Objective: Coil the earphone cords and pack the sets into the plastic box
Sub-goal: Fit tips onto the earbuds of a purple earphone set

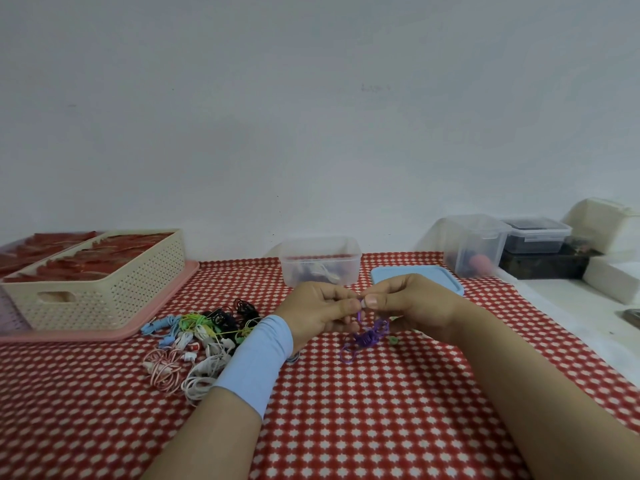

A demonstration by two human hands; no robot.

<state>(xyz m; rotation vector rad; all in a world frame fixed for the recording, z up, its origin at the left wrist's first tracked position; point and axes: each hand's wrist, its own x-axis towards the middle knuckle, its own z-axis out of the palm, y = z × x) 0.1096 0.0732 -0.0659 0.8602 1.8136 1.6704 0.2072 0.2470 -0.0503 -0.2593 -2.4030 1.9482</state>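
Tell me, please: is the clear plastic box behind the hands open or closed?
Open. The plastic box has no lid on; the blue lid lies flat on the tablecloth beside it.

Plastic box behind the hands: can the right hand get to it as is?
Probably yes. The plastic box stands open beyond the right hand, its blue lid lying off beside it, nothing between them. But it and the left hand pinch the purple cord.
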